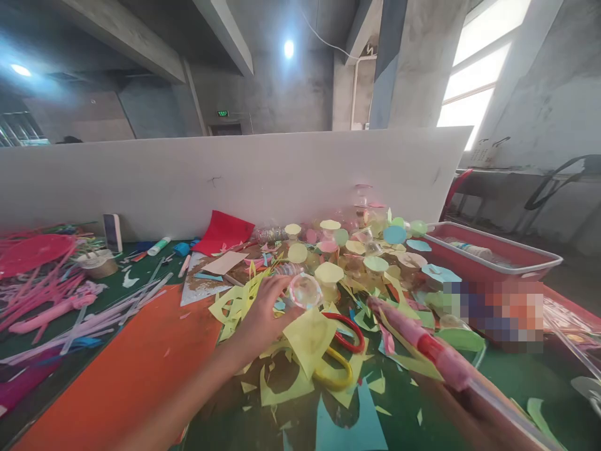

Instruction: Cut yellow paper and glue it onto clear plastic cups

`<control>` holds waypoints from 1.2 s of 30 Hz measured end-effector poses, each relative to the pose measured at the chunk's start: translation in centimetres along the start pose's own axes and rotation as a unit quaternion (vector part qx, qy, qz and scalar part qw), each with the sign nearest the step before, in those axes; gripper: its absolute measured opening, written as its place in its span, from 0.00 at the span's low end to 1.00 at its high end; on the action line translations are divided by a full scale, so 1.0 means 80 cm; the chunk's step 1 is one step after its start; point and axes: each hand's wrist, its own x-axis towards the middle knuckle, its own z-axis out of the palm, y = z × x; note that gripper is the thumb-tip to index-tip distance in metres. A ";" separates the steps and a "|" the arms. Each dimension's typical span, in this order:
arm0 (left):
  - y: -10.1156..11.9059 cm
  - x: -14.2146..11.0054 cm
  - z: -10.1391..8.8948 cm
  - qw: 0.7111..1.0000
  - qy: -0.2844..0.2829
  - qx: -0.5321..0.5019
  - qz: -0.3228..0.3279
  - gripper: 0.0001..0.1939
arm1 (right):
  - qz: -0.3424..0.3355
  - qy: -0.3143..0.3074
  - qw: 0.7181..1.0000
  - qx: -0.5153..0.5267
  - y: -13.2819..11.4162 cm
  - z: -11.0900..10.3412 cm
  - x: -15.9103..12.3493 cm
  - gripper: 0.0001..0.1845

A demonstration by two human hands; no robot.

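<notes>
My left hand (263,316) grips a round clear plastic dome (305,290) by its side, over a litter of yellow paper scraps (310,341). My right hand (474,413) sits at the lower right, shut on a pink glue gun (422,344) with a red band, its tip pointing up and left. A clear glue stick (509,416) seems to run from its rear. Between my hands, scissors with red and yellow handle loops (345,332) lie partly under the paper. Ahead stand many clear domes topped with pastel paper circles (328,275).
A green work surface (413,401) holds an orange sheet (117,363), a red sheet (223,232), pink straws (37,294), a tape roll (98,264) and a phone (113,232). A red plastic tray (488,250) stands at right, before a white partition (235,181).
</notes>
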 end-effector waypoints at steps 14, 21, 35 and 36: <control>-0.004 -0.023 0.012 0.998 0.036 0.012 -0.053 0.17 | 0.139 -0.082 0.955 0.248 -0.017 0.059 0.052 0.30; -0.004 -0.025 0.013 0.997 0.043 0.027 -0.055 0.18 | 0.112 -0.142 0.964 0.196 -0.027 0.047 0.050 0.32; -0.007 -0.027 0.014 0.998 0.045 0.026 -0.043 0.18 | 0.105 -0.123 0.964 0.211 -0.017 0.051 0.048 0.28; -0.006 -0.027 0.014 0.998 0.045 0.027 -0.042 0.18 | 0.101 -0.123 0.965 0.210 -0.017 0.051 0.048 0.28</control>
